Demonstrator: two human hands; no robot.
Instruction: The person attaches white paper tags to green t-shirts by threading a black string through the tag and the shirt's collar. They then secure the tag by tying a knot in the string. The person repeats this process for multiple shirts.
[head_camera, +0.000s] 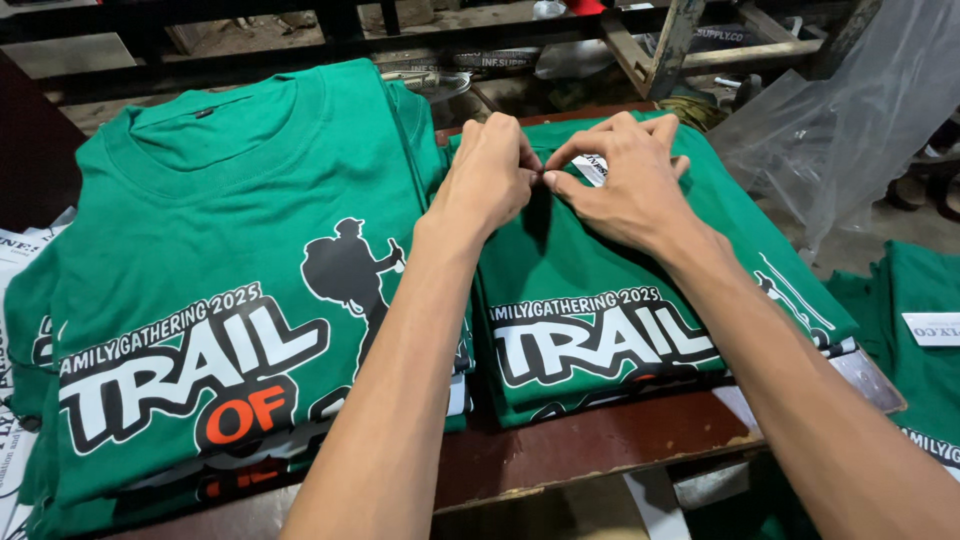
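My left hand (492, 170) and my right hand (625, 175) meet at the collar of a folded green printed T-shirt (600, 290) that tops a small stack. Both pinch the fabric at the neck, fingertips almost touching. A small white neck label (592, 167) shows just under my right fingers. To the left lies a larger stack of green T-shirts (220, 280) with white, black and orange print, its collar facing away from me.
The stacks rest on a dark red-brown wooden table (590, 440). More green shirts (920, 340) lie lower right. Clear plastic sheeting (850, 110) hangs at the upper right, with a metal and wood frame (660, 45) behind. Printed papers (15, 250) lie at the left edge.
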